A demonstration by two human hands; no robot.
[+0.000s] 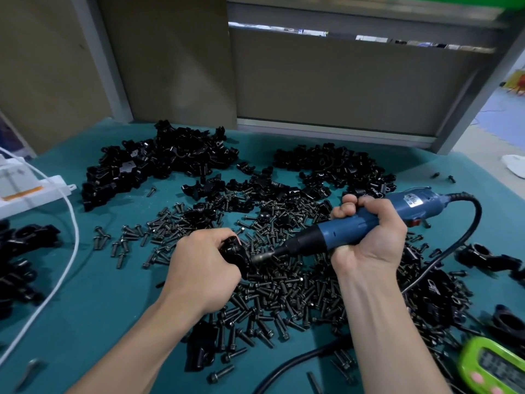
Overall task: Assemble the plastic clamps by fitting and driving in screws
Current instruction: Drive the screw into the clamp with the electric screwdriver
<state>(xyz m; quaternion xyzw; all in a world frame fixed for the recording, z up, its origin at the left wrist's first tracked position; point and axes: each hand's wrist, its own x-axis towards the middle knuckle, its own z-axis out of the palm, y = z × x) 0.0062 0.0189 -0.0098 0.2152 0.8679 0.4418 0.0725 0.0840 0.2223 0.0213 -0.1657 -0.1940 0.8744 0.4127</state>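
Plastic clamp (234, 251), black and glossy, sits in the left hand (203, 265) just above the middle of the teal table (99, 294). The fingers are curled round it and hide most of its shape. The right hand (369, 231) grips the blue electric screwdriver (338, 231) in a full fist. The tool lies nearly level and points left, with its bit tip meeting the clamp's right side. Whether a screw sits on the bit cannot be told.

Stock lies loose on the table:
- Dark screws (284, 294) spread thickly beneath and between both hands.
- One heap of clamp parts (159, 163) lies at the far left and a second heap (335, 166) at the far right.
- More black pieces (25, 237) lie at the left edge.

A white unit (25, 183) stands at the far left; its contents cannot be made out. A white cable (75, 231) curves from it toward the near edge. The screwdriver's black cord (471, 220) loops from the tool's rear down across the screws on the right. A green device (494, 365) sits at the near right corner, partly out of view. Grey panels (326, 81) close off the far side of the table
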